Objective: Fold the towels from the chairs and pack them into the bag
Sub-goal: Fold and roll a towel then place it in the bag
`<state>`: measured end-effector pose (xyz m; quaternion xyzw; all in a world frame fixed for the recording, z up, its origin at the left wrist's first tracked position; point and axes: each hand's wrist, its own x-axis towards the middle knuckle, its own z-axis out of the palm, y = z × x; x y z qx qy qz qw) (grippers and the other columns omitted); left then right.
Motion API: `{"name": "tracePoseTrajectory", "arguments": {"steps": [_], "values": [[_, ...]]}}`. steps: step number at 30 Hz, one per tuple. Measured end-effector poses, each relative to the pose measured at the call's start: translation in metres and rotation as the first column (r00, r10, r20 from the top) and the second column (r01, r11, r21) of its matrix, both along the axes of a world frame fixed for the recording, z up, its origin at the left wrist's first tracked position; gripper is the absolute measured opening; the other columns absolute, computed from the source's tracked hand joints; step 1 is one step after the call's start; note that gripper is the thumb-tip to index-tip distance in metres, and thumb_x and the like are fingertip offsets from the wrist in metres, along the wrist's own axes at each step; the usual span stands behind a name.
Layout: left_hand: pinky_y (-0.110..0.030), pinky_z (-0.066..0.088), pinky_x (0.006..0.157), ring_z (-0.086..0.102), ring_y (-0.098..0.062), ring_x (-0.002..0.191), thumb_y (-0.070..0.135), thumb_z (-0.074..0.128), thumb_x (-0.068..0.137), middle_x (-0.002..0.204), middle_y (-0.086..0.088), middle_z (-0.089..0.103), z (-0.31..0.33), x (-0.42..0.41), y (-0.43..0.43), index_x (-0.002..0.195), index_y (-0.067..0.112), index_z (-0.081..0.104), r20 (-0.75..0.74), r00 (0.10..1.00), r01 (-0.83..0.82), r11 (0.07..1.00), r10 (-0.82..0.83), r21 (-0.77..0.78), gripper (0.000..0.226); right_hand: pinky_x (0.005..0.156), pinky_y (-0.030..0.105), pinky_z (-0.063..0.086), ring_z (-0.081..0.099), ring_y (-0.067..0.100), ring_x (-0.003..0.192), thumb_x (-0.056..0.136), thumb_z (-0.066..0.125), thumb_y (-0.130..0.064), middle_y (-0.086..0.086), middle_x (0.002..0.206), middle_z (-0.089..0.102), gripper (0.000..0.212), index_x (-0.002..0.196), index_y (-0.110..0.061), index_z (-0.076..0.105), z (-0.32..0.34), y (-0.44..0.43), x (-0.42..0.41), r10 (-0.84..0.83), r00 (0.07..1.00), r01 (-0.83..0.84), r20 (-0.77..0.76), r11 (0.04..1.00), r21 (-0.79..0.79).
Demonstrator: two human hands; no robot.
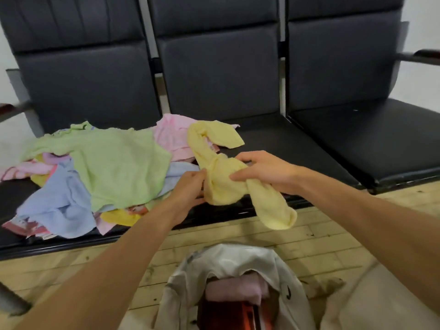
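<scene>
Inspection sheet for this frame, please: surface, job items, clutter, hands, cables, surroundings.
Surface: black chair seats, three side by side.
Job's things: yellow towel bunched, unfolded, in both hands; towel pile loose on left and middle seats; bag open on floor, pink towel inside.
Clutter: nothing seen.
Grippers: left hand pinches the yellow towel; right hand grips it.
Cables: nothing seen.
Surroundings: brick-pattern floor, scuffed; armrest at right.

View: one head-worn wide-angle camera.
Position: in front of the row of chairs, above the floor.
Facing: forward and down, onto the middle seat's front edge.
Nearness: close; chair backs fill the top, and the bag lies at the bottom edge.
</scene>
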<state>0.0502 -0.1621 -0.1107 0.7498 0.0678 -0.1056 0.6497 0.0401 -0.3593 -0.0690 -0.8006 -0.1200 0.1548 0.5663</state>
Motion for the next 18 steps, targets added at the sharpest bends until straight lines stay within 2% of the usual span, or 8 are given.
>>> {"name": "tracePoseTrajectory", "arguments": {"steps": [3,4,6,8,10,12,15,18], "values": [[-0.037,0.05,0.094,0.062,-0.02,0.111,0.034,0.044,0.101,0.124,-0.005,0.064,-0.01,0.012,-0.015,0.133,0.014,0.054,-0.083,0.996,-0.003,0.976,-0.015,-0.217,0.038,0.065,0.019,0.051,0.066,0.004,0.075,0.091,0.068,-0.017,-0.009,0.08,0.07,0.006,0.096,-0.016,0.066,0.005,-0.011,-0.004,0.144,0.987,-0.15,-0.071,0.985,-0.082],[-0.035,0.051,0.09,0.063,-0.02,0.106,0.028,0.047,0.101,0.119,-0.007,0.067,-0.01,0.014,-0.018,0.129,0.01,0.057,-0.096,0.995,-0.015,0.971,-0.008,-0.238,0.035,0.066,0.019,0.051,0.065,0.003,0.074,0.091,0.067,-0.02,-0.01,0.079,0.069,0.006,0.095,-0.016,0.066,0.005,-0.016,-0.006,0.18,0.978,-0.194,-0.101,0.97,-0.144],[-0.031,0.054,0.075,0.066,-0.023,0.096,0.014,0.052,0.097,0.109,-0.013,0.069,-0.01,0.014,-0.026,0.12,0.0,0.061,-0.132,0.991,-0.029,0.973,-0.002,-0.23,0.028,0.078,0.026,0.055,0.066,0.007,0.082,0.094,0.064,-0.031,-0.004,0.088,0.07,0.017,0.097,-0.014,0.067,0.002,-0.03,-0.011,0.242,0.955,-0.281,-0.172,0.922,-0.265],[-0.034,0.056,0.075,0.067,-0.028,0.1,0.008,0.056,0.094,0.111,-0.019,0.069,-0.011,0.011,-0.033,0.119,-0.005,0.06,-0.185,0.982,-0.007,0.976,-0.035,-0.22,0.029,0.082,0.03,0.055,0.066,0.011,0.084,0.096,0.057,-0.041,-0.004,0.088,0.07,0.029,0.094,-0.014,0.069,-0.001,-0.042,-0.012,0.245,0.938,-0.318,-0.246,0.889,-0.328],[-0.034,0.056,0.078,0.066,-0.028,0.103,0.006,0.056,0.092,0.115,-0.018,0.068,-0.01,0.006,-0.038,0.12,-0.004,0.06,-0.19,0.976,0.06,0.974,-0.103,-0.219,0.03,0.08,0.03,0.058,0.069,0.018,0.084,0.096,0.051,-0.049,0.002,0.096,0.072,0.044,0.1,-0.009,0.07,-0.002,-0.047,-0.013,0.131,0.961,-0.221,-0.244,0.893,-0.392],[-0.031,0.055,0.072,0.067,-0.024,0.094,0.004,0.056,0.09,0.108,-0.014,0.069,-0.006,-0.001,-0.045,0.117,-0.002,0.062,-0.162,0.973,0.126,0.968,-0.163,-0.215,0.028,0.08,0.032,0.059,0.071,0.021,0.088,0.096,0.044,-0.055,0.008,0.102,0.071,0.055,0.111,-0.007,0.065,-0.006,-0.048,-0.01,-0.02,0.978,-0.071,-0.206,0.902,-0.426],[-0.032,0.052,0.075,0.066,-0.021,0.093,-0.002,0.057,0.087,0.103,-0.009,0.07,0.001,-0.019,-0.052,0.114,0.004,0.065,-0.133,0.953,0.249,0.955,-0.271,-0.164,0.029,0.082,0.034,0.059,0.071,0.024,0.09,0.097,0.037,-0.059,0.012,0.106,0.07,0.061,0.117,-0.006,0.06,-0.012,-0.048,-0.006,-0.166,0.962,0.094,-0.218,0.947,-0.308],[-0.033,0.052,0.082,0.065,-0.022,0.104,-0.001,0.06,0.086,0.111,-0.007,0.071,0.002,-0.036,-0.051,0.117,0.009,0.067,-0.127,0.945,0.283,0.947,-0.302,-0.15,0.034,0.075,0.03,0.057,0.067,0.019,0.083,0.094,0.057,-0.048,0.008,0.1,0.068,0.049,0.112,-0.004,0.063,-0.021,-0.039,-0.005,-0.26,0.935,0.225,-0.239,0.96,-0.166]]}}
